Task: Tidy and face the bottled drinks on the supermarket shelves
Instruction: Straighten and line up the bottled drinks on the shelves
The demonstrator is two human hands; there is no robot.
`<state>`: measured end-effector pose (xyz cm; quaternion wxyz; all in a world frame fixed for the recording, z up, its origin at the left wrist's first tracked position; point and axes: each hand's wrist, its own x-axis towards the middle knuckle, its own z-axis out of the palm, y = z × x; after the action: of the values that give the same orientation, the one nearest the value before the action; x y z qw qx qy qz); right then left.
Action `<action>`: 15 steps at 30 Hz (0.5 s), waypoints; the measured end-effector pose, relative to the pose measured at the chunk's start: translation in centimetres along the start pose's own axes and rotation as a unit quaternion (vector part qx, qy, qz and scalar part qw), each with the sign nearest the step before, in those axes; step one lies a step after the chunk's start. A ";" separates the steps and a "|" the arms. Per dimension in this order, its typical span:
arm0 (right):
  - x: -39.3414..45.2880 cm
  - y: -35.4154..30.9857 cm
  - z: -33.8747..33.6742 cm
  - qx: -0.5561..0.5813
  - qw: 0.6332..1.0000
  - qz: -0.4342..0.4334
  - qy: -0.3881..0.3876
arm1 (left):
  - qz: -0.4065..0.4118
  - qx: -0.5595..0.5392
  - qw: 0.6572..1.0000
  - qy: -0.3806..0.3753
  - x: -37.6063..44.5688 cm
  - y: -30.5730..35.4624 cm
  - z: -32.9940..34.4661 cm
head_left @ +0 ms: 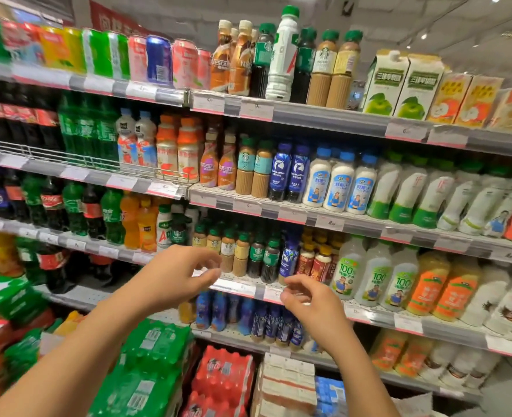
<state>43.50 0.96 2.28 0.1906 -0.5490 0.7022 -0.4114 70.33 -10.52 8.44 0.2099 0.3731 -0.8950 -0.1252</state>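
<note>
Supermarket shelves full of bottled drinks fill the view. Small coffee bottles with green caps (242, 254) stand in rows on the third shelf (239, 285) down, a blue bottle (289, 255) at their right. My left hand (179, 276) hovers just in front of the left end of that row, fingers apart and curled, holding nothing. My right hand (307, 299) is lower, over the shelf's price strip below the blue bottle, fingers loosely curled and empty. A tall white bottle (283, 55) stands among dark coffee bottles on the top shelf.
Cola and green soda bottles (77, 206) fill the left bay. White milk bottles (339, 185) and juice bottles (447, 287) sit to the right. Shrink-wrapped packs of green (152, 365) and red (221, 377) drinks are stacked on the floor below my arms.
</note>
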 end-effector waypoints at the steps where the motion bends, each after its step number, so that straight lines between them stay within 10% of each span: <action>1: 1.0 0.0 0.1 0.003 1.000 -0.003 0.003 | 0.004 0.015 1.000 0.002 1.0 -0.2 -0.5; 15: 12.3 0.1 -2.3 0.018 0.999 -0.040 0.019 | -0.003 0.063 0.997 0.034 13.0 -2.5 -0.9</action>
<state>37.79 -9.56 5.80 0.1705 -0.5651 0.6756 -0.4418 64.08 -21.70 11.92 0.2164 0.3924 -0.8922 -0.0568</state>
